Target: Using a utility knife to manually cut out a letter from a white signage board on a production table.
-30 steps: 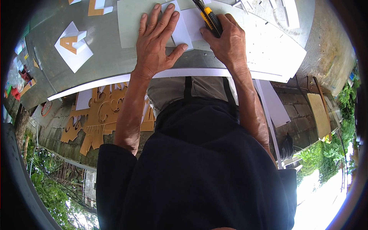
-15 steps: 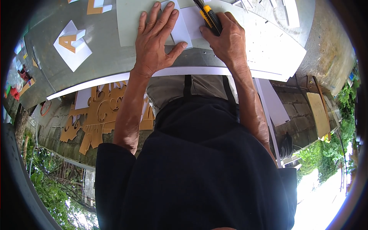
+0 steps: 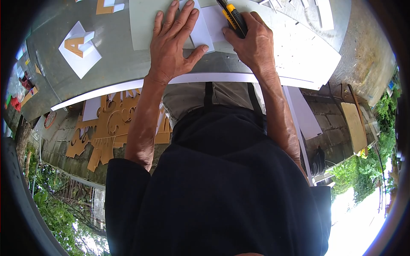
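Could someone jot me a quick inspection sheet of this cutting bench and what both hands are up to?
Surface: grey table, pale cutting mat.
Job's things: white sheet pressed flat by left hand; yellow-black utility knife in right hand.
Clutter: orange letter on white card; white offcuts.
Grip: left flat, open; right closed on knife.
Cables: nothing seen.
Surroundings: orange cutouts below, brick paving, greenery.

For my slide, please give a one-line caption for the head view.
Left hand flat on white sheet; right hand grips yellow-and-black utility knife over grey table.
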The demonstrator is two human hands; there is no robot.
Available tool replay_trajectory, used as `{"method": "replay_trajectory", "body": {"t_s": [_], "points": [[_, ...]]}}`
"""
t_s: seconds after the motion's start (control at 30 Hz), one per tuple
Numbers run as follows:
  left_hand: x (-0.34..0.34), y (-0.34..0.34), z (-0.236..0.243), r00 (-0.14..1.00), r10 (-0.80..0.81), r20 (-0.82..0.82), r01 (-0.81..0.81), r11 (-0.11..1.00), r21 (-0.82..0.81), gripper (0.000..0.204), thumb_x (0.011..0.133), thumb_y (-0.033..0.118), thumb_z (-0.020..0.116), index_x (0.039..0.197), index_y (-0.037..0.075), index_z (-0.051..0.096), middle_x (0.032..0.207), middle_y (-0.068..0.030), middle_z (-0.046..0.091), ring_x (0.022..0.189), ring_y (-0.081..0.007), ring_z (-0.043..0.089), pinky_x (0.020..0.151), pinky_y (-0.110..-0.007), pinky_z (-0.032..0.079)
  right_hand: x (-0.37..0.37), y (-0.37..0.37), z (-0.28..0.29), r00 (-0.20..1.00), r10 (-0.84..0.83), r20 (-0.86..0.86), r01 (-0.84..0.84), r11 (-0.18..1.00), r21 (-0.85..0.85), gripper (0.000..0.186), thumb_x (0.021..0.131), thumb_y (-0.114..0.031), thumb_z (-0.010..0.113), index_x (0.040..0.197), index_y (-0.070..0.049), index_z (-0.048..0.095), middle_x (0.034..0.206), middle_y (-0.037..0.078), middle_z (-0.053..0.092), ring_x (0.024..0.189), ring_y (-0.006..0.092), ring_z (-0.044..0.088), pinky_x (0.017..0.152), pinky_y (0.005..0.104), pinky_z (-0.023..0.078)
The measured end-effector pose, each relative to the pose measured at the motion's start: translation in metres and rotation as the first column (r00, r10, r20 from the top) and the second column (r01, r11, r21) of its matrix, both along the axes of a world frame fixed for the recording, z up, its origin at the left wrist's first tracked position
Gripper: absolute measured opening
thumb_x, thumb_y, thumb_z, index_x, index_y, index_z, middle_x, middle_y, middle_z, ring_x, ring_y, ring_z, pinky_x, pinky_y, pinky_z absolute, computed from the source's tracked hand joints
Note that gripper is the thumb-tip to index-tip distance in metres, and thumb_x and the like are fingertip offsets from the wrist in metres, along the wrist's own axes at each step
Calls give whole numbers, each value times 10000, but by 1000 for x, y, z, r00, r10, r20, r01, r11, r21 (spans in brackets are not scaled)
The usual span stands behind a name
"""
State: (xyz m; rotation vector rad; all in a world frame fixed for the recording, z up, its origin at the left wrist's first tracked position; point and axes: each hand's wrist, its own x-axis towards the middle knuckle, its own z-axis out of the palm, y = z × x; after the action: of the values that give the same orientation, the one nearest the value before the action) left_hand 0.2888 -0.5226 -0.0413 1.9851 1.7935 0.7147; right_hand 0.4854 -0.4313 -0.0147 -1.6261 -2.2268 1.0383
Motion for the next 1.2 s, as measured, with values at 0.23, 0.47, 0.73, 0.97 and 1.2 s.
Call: {"method": "replay_trajectory", "body": {"t_s": [0.23,0.47,0.73,0.97,1.2], "points": [[0,-1,1,1000,0,-7,0,1000,-16,790,845,466,757,1474,51,519,1592,-98,431,1510,-351,312,1213,-601,180,0,-1,-1,1000,1,3,-1,1000,-4,348,800,-238,789,1035,1,691,937,154,673,801,331,726,732,441,586],[0,0,0,1000,-2,-10,2,1000,-6,781,852,469,754,1468,48,525,1587,-99,439,1507,-350,318,1214,-597,183,1,-1,-1,1000,-2,-6,2,1000,-3,345,804,-237,783,1031,5,688,936,156,672,798,331,725,732,443,586],[1,0,0,1000,2,-7,-2,1000,-2,779,854,475,751,1464,44,528,1584,-101,443,1506,-352,322,1211,-594,185,0,1,1,1000,10,5,-10,1000,0,341,802,-229,776,1032,7,688,932,152,668,804,332,724,738,443,587],[0,-1,1,1000,-6,0,6,1000,-7,783,856,472,751,1466,38,523,1587,-102,437,1506,-354,320,1211,-596,184,-1,1,2,1000,-5,15,5,1000,-20,338,799,-226,775,1030,5,689,933,150,666,815,334,721,740,449,583],[0,0,2,1000,-7,-2,7,1000,-19,781,856,469,754,1468,42,521,1596,-96,425,1510,-360,307,1211,-606,180,-1,1,4,1000,-1,11,1,1000,-22,330,804,-222,769,1023,11,684,949,153,667,815,339,721,744,451,583]]}}
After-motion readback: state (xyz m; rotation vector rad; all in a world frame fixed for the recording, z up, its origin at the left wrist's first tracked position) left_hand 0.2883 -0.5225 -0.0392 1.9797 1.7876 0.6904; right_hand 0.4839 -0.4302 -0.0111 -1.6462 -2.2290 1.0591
